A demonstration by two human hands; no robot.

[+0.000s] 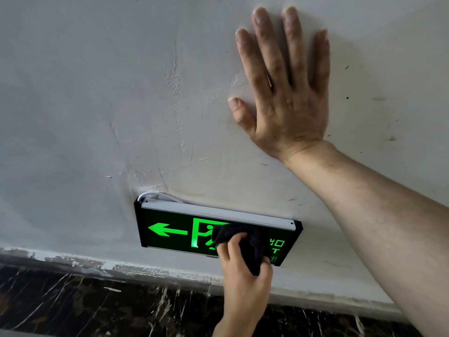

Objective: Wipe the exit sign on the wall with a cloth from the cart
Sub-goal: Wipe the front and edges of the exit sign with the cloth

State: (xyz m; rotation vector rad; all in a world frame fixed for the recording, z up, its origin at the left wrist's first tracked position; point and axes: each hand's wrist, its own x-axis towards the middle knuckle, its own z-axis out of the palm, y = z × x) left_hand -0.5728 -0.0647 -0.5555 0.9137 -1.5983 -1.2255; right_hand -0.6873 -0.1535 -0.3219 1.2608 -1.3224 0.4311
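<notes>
The exit sign [170,231] hangs low on the white wall, a black panel with a lit green arrow, a running figure and letters. My left hand [241,283] reaches up from below and grips a black cloth [254,244], pressing it against the right half of the sign's face. The cloth hides part of the green figure and the letters beside it. Above the sign and to its right, my right hand [284,98] lies flat on the wall, fingers spread, holding nothing. The cart is out of view.
The white wall [97,105] is rough, with scuffs and patched plaster. A white cable [155,195] loops out at the sign's top left corner. Below the sign runs a dark marble skirting [97,302] with white veins.
</notes>
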